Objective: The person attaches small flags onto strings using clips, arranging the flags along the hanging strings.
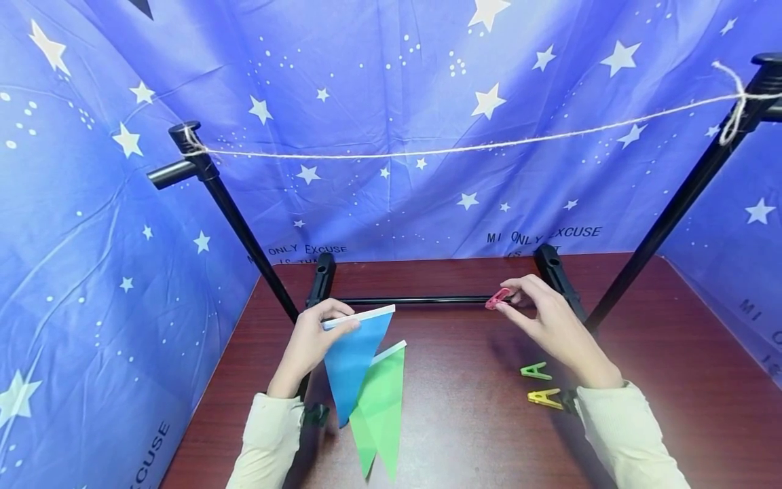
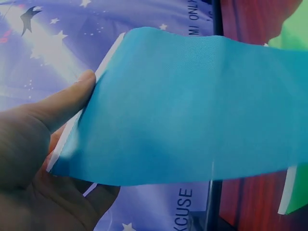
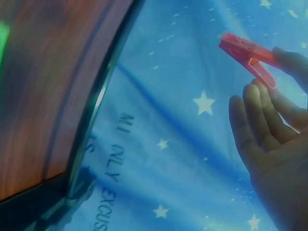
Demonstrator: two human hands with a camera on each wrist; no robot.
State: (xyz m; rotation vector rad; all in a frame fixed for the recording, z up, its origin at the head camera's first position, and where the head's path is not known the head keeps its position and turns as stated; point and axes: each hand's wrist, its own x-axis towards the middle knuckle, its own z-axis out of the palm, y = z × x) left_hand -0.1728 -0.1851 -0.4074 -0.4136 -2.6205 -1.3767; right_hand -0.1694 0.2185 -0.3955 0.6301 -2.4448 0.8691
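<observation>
My left hand (image 1: 314, 343) pinches a blue triangular pennant (image 1: 357, 356) by its white top band, thumb in front and fingers behind. The pennant hangs point down, and in the left wrist view its blue cloth (image 2: 159, 110) fills the middle. Between thumb and fingertips, my right hand (image 1: 552, 326) holds a red clothespin (image 1: 497, 298) by its handle ends; the right wrist view shows the clothespin (image 3: 248, 55) with its jaws pointing away from the hand. Green pennants (image 1: 385, 407) lie overlapping on the table, partly behind the blue one.
A white string (image 1: 391, 156) runs between two black posts (image 1: 244, 231), tied at each top. A green clothespin (image 1: 536, 371) and a yellow clothespin (image 1: 545, 399) lie on the dark red table (image 1: 464, 435) by the right forearm. A black crossbar (image 1: 421, 299) spans the back.
</observation>
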